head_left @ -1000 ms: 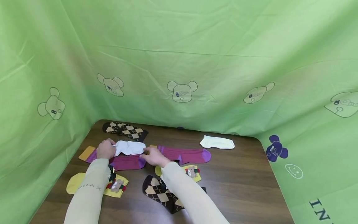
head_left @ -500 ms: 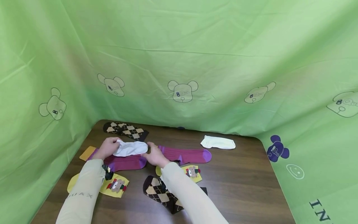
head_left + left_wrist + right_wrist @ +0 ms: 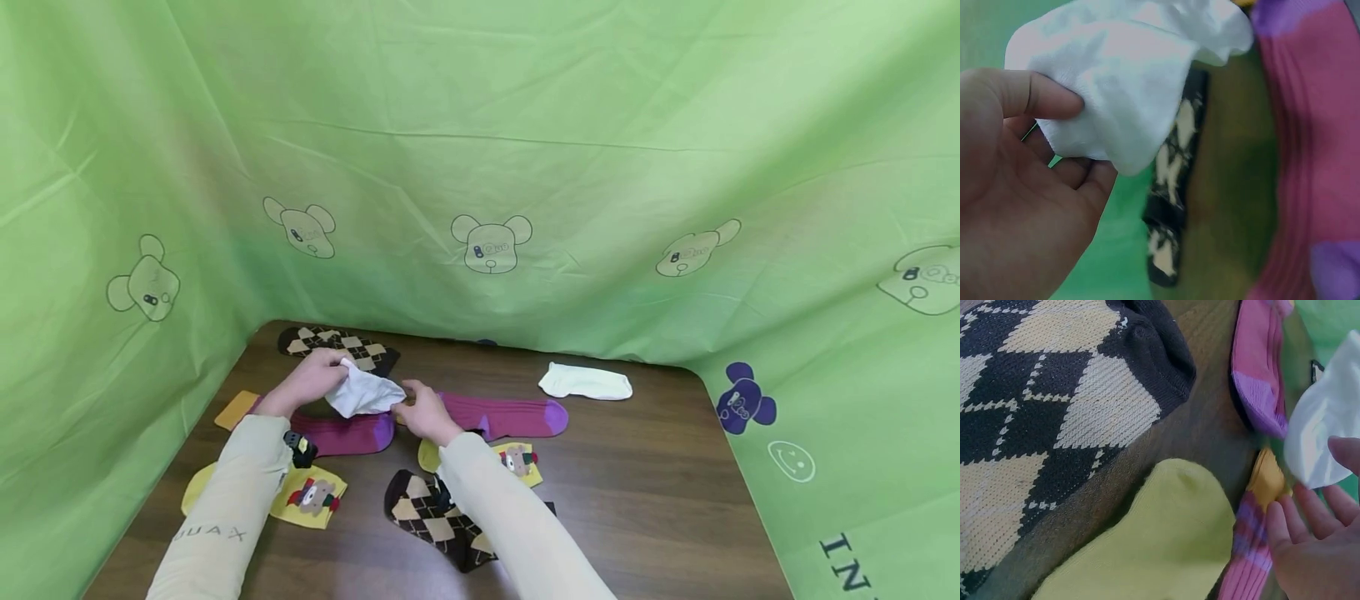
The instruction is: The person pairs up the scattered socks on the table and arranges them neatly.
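A white sock (image 3: pixel 363 392) is raised over the left part of the table, between both hands. My left hand (image 3: pixel 315 379) pinches its left end; in the left wrist view, the thumb (image 3: pixel 1057 97) presses on the fabric with fingers behind it. My right hand (image 3: pixel 429 414) is at the other end; in the right wrist view its thumb (image 3: pixel 1344 453) lies across the white fabric, with the fingers below. Under the raised sock lies a magenta sock (image 3: pixel 341 435) with purple toe and orange cuff. Behind it is a brown argyle sock (image 3: pixel 367 357), partly covered by the left hand.
Another white sock (image 3: pixel 585 382) lies at the back right. A second magenta sock (image 3: pixel 517 417), a yellow bear sock (image 3: pixel 525 467) and an argyle sock (image 3: pixel 431 517) lie around the right forearm. Another yellow bear sock (image 3: pixel 300 508) is front left. Green cloth (image 3: pixel 487 108) walls the table.
The white sock has risen from over the magenta sock and shifted slightly right, its left end folding down. My left hand has moved up and right; the right hand has moved slightly right.
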`<state>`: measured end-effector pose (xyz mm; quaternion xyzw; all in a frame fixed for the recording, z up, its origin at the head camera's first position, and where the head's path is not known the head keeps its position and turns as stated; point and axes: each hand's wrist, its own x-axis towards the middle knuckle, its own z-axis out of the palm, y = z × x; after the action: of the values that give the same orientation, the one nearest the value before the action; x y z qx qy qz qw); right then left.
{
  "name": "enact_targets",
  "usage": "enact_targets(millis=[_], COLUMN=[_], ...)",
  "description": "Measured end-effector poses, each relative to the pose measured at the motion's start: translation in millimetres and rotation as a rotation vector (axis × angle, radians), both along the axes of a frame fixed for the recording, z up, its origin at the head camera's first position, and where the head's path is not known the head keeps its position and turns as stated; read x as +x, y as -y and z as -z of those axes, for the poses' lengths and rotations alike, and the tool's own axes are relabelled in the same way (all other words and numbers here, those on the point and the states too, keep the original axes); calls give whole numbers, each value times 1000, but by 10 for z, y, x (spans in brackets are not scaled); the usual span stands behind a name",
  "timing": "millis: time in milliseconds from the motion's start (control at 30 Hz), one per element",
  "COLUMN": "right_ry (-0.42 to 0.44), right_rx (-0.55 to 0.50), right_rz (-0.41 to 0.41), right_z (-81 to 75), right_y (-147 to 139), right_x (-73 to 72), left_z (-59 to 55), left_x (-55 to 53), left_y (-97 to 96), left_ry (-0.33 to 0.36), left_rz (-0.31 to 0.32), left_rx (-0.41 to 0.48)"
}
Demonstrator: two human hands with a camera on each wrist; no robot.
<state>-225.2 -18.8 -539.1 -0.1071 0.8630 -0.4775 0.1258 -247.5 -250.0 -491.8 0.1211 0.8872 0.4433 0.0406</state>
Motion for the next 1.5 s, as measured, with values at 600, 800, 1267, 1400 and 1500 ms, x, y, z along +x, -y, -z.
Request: enact_targets(millis=[600,800,1267,1400,1500], right_ry=[46,56,144,140,138], right_rx=[-180,-251,-558,-611,-621], right_rz=[63,139,345,356,360], right_z=[42,43,40,21,2], right_y=[-159,-201,-480,-598,-683], right_x=[-69,-90,-174,-211,-236], left_z=[-269,-257,-239,-222,-164], left_x=[-64,-79,-51,-36,-27], left_y=[-447,-504,-764,-834,-881], left_ry=[-4,-16,-27,-45,-61], left_rz=[-2,-38,18,28,6], left_rx=[195,181,259,281,293])
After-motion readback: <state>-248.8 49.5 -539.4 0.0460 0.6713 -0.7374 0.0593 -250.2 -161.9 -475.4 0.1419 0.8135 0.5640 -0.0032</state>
